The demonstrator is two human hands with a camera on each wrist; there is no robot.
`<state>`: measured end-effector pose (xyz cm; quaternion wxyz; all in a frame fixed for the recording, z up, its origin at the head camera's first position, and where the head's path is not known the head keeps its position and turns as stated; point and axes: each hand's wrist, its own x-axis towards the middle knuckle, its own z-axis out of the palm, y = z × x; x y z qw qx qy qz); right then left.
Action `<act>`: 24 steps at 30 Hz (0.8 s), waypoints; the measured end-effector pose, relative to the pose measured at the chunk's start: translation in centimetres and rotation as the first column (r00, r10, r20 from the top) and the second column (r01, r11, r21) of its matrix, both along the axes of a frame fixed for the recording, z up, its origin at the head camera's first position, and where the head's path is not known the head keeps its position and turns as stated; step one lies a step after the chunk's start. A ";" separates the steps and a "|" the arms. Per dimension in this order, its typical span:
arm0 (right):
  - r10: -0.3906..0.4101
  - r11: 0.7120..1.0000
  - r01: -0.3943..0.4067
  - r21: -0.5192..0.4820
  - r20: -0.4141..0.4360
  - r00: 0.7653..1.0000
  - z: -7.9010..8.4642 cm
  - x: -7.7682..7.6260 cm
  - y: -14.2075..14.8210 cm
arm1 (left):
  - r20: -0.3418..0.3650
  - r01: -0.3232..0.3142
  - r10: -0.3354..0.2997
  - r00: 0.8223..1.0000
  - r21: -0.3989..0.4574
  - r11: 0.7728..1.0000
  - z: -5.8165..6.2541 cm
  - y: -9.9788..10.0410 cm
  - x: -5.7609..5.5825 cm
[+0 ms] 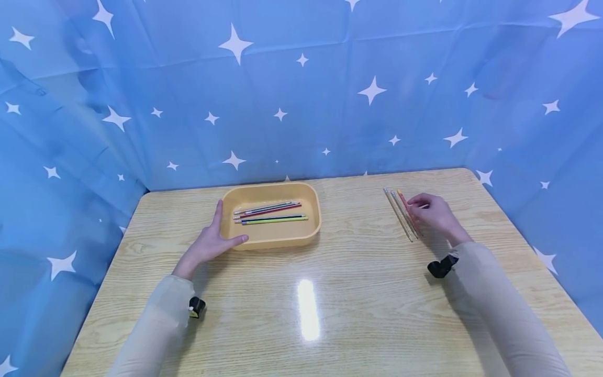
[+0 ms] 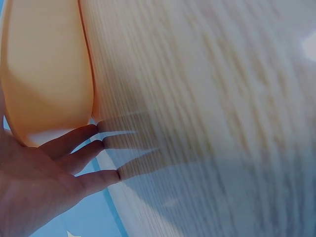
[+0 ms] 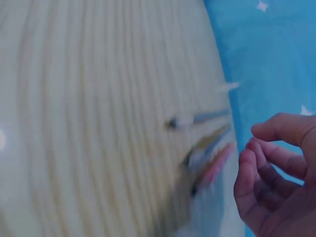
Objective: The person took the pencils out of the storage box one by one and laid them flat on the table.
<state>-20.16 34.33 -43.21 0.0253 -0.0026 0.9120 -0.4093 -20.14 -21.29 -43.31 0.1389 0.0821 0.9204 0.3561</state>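
Note:
My left hand (image 1: 213, 242) is at the left end of a shallow yellow-orange tray (image 1: 311, 238), thumb along its front side and fingers spread along its left side. In the left wrist view, straight fingers (image 2: 94, 180) touch or lie close to the outer wall. Several pencils (image 1: 273, 220), among them red, dark blue and yellow-green ones, lie inside the tray. My right hand (image 1: 435, 214) hovers over a red pencil (image 1: 401, 197), fingers loosely bent; nothing shows between them in the right wrist view. Two other pencils (image 1: 394, 210) lie alongside, blurred in that view.
The wooden table (image 1: 358, 293) runs to a blue star-patterned cloth (image 1: 330, 115) at the back and sides. A bright light reflection (image 1: 308, 309) shows on its surface. Each sleeve carries a small black device (image 1: 443, 266) at the wrist.

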 end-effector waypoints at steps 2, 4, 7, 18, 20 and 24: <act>0.021 1.000 -0.021 -0.014 -0.004 1.000 0.3 -0.1 -0.8 | -0.001 0.001 -0.001 1.000 -0.002 1.000 0.0 0.0 0.0; 0.038 0.999 -0.039 -0.024 -0.007 0.999 0.5 -0.2 -1.8 | 0.001 0.001 -0.001 1.000 -0.003 1.000 0.0 0.0 0.0; 0.063 0.998 -0.064 -0.029 -0.033 0.997 0.7 -0.5 -3.4 | 0.001 0.004 -0.004 1.000 -0.004 1.000 0.0 0.0 0.0; 0.217 0.973 -0.223 -0.067 -0.088 0.972 1.6 -2.1 -11.8 | -0.013 0.016 -0.016 1.000 -0.015 1.000 0.2 0.0 0.0; 0.244 0.963 -0.254 -0.097 -0.099 0.965 1.9 -2.3 -13.6 | -0.013 0.017 -0.017 1.000 -0.009 1.000 0.2 0.0 0.0; 0.279 0.948 -0.294 -0.122 -0.129 0.952 2.5 -2.7 -16.5 | -0.018 0.020 -0.020 1.000 -0.004 1.000 0.2 -0.1 0.1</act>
